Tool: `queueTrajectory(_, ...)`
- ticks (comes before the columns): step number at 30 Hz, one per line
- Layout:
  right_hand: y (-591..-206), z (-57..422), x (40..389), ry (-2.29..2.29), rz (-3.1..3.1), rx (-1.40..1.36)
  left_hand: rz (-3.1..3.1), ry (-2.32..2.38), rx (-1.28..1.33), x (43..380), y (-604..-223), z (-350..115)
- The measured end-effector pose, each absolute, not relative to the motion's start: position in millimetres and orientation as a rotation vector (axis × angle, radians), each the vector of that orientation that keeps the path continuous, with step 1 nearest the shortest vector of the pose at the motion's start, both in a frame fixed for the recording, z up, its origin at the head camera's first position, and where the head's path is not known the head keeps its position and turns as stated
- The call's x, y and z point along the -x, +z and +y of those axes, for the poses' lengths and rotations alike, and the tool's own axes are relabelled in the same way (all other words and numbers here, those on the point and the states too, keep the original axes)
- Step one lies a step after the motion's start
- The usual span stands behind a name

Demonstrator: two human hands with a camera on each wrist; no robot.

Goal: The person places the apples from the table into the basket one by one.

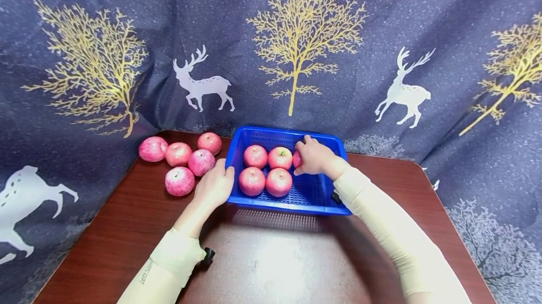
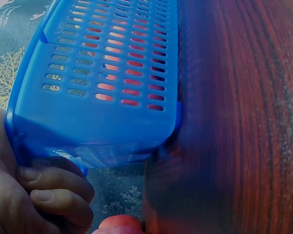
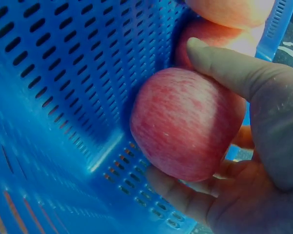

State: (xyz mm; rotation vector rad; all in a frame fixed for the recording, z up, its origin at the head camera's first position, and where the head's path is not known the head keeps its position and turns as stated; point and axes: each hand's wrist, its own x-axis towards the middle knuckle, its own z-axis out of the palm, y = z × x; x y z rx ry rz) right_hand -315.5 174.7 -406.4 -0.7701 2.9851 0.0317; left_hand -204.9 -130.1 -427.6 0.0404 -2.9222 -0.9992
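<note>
A blue perforated plastic basket [image 1: 311, 193] stands on the table, with two rows of red apples in its left and middle part. My right hand [image 1: 315, 156] reaches into it and grips an apple [image 3: 185, 122], thumb on one side and fingers curled round the other. In the head view this apple [image 1: 298, 158] is mostly covered by the hand, beside an apple [image 1: 280, 158] with a green stem. At the basket's left end my left hand [image 1: 217, 182] holds the rim, its fingers [image 2: 61, 195] curled against the outer wall in the left wrist view.
Several loose apples [image 1: 179, 181] lie on the brown wooden table [image 1: 127, 228] left of the basket, close to my left hand. A dark cloth [image 1: 254, 83] printed with deer and trees hangs right behind the table. Bare tabletop shows in front of the basket and to its right.
</note>
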Motion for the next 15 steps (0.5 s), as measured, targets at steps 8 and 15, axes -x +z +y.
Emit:
queueTrajectory(8, -408.9, 170.8, 316.1, 0.137, 3.001, 0.731, -2.921, -0.997, -0.048, 205.1, -427.9, -130.8)
queueTrajectory(15, -411.6, 169.8, 314.5, 0.130, 3.018, 0.745, -2.925, -0.992, -0.043, 204.1, -427.4, -131.4)
